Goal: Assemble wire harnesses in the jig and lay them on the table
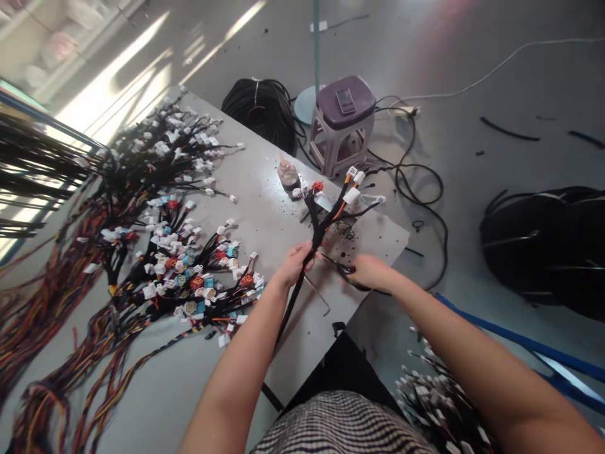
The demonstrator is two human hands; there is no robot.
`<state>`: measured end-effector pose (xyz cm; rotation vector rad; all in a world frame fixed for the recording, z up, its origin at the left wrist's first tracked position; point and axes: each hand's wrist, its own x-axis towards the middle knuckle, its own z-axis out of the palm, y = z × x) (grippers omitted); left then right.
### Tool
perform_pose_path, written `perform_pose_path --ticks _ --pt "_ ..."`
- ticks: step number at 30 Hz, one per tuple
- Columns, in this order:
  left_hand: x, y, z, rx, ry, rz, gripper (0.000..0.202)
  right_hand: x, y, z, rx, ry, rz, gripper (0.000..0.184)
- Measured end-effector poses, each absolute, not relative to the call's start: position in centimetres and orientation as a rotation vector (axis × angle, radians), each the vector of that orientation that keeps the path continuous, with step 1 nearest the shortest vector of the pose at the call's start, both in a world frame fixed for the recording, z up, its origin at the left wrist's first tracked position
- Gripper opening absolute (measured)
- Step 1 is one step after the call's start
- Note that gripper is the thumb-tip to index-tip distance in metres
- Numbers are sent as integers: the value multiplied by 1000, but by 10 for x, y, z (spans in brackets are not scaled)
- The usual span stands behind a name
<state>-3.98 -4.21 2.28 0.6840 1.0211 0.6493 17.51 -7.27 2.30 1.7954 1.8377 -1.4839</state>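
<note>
One wire harness [316, 236] held upright above grey table [265, 214], near its right edge. Left hand [293, 265] closed around black-sleeved trunk, fingers wrapped fully. Branches fan upward to white and orange connectors [352, 180]. Trunk tail runs down beside left forearm. Right hand [371, 271] just beside left, fingers curled on small dark tool [347, 270]; tool type not discernible. Harness pile [179, 271] at left on table, well apart. Purple stool [343, 123] and black cable coil [259, 110] on floor beyond table.
</note>
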Motion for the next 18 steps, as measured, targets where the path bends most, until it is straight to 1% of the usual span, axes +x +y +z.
perform_pose_path --ticks 1,2,3,4,6,7,8,9,12,14,16,18 --pt "-40 -45 30 692 974 628 60 176 -80 25 1828 1935 -1396 32" --pt "-41 -49 36 708 933 602 60 175 -85 28 1894 2021 -1417 31" --pt "-41 -53 43 736 902 571 59 174 -90 32 1956 2091 -1573 36" --pt "-40 -58 48 771 880 545 58 170 -92 36 1994 2123 -1845 45" --pt "-38 -67 56 833 868 519 54 160 -92 45 1938 2011 -2522 59" --pt "-37 -71 58 854 878 518 52 154 -89 49 1858 1898 -2798 62" --pt "-35 -74 57 873 897 519 50 148 -85 51 1819 1791 -2964 62" --pt "-33 -76 56 897 922 526 48 142 -81 51 1867 1700 -3012 61" --pt "-28 -76 47 1053 1018 582 38 131 -62 49 2219 1438 -2796 61" --pt "-24 -74 47 1198 1082 642 33 129 -51 50 2302 1352 -2717 62" --pt "-21 -70 58 1318 1113 683 31 130 -45 58 2348 1405 -2763 57" --pt "-19 -68 77 1386 1078 705 32 133 -49 75 2430 1596 -2840 49"
